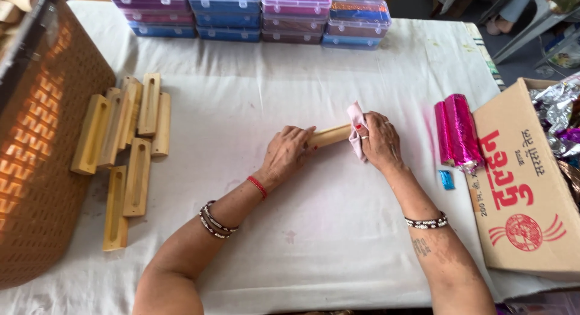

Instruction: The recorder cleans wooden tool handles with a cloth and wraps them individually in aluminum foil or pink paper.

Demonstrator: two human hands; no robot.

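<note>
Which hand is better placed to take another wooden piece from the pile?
Probably the left hand: it grips the wooden block on the side nearer the wooden pieces. The right hand holds the pink cloth, farther away.

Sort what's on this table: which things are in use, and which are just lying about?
In use:
left hand holding wooden block
right hand pressing pink cloth on it

Lying about:
pile of wooden blocks
plastic boxes
pink foil rolls
cardboard box
woven basket

Stacked plastic boxes (260,16), loose wooden blocks (124,146), woven basket (42,158), pink foil rolls (458,130), cardboard box (519,188).
</note>
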